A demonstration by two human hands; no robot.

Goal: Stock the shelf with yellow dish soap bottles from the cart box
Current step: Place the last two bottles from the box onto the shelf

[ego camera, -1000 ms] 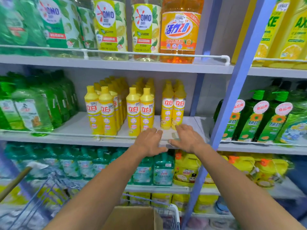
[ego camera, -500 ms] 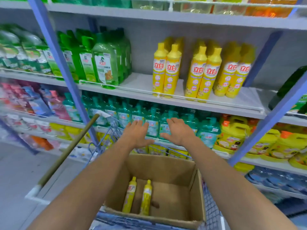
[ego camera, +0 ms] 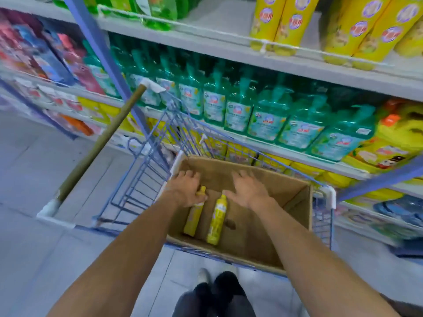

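Both hands down in cardboard box (ego camera: pixel 295 202), which sits in blue wire cart (ego camera: pixel 142 179) parked right under target shelf (ego camera: pixel 229 49), so the lift is short. Bottles in box: 2, yellow, lying flat side by side, caps twd shelf. L hand (ego camera: pixel 185 191) sits over cap end of L bottle (ego camera: pixel 194 216), fingers curled down on it; can't tell if grip is closed. R hand (ego camera: pixel 249 191) spread wide, just above cap of R bottle (ego camera: pixel 217 220), holding nothing. One hand per bottle, prob. a double pick. Stocked yellow row (ego camera: pixel 283 21) cropped by frame, at least 4.
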